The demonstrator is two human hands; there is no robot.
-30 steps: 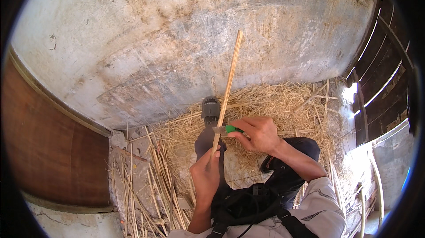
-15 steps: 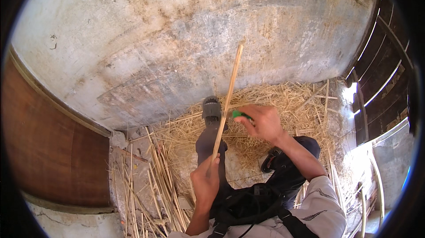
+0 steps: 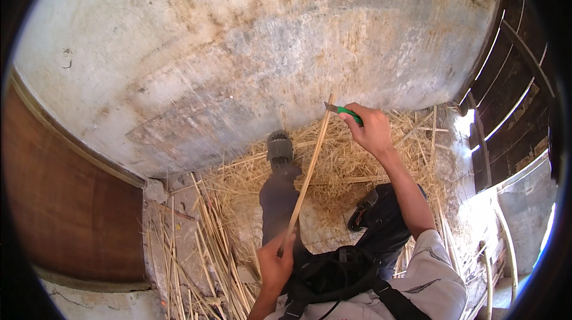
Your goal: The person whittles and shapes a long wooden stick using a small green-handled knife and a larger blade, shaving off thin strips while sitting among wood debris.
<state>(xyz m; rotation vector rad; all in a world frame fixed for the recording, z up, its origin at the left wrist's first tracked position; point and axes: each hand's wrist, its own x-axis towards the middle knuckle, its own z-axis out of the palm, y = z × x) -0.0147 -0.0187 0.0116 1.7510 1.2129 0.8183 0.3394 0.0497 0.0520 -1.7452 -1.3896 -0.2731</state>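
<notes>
My left hand is closed round the near end of a pale, narrow bamboo strip. The strip slants away from me, up and a little to the right, over my left leg. Its far end stands in front of the wall. My right hand grips a green-handled utility knife, arm stretched forward. The knife's grey blade lies across the strip close to the far end, pointing left. Whether the edge bites into the strip is too small to tell.
Straw-like shavings cover the floor around my feet. Several cut strips lie in a heap at the left, beside a brown wooden panel. A stained plaster wall rises ahead. Dark slatted boards stand at the right.
My right hand has moved the knife forward along the strip, from its middle to near its far end. The strip's far end has dropped lower and tilted slightly right.
</notes>
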